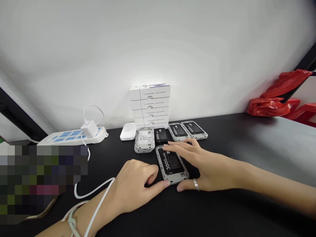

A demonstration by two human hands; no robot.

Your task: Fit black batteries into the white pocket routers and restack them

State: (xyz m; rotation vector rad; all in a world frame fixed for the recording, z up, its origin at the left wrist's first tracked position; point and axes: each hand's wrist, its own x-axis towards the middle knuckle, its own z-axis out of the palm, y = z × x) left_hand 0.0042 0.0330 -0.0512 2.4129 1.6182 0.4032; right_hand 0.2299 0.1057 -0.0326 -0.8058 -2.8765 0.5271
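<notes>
In front of me lies a white-framed handheld device (182,178) with its back off. A black battery (172,163) marked 3000mAh sits in its bay. My left hand (140,184) is curled in a loose fist at the device's near left side, its thumb touching the near edge. Over the device's right side my right hand (199,159) spreads its fingers, the fingertips at the battery's far end and the thumb by the near right corner. Behind are a stack of device bodies without batteries (145,140) and several loose black batteries (161,135).
Two more devices with batteries (179,131) lie at the back right. Stacked white boxes (150,103) stand against the wall, beside white covers (128,131). A power strip (64,138) holds a charger (89,128); its white cable (98,205) crosses my left forearm. Red plastic bags (271,103) are far right.
</notes>
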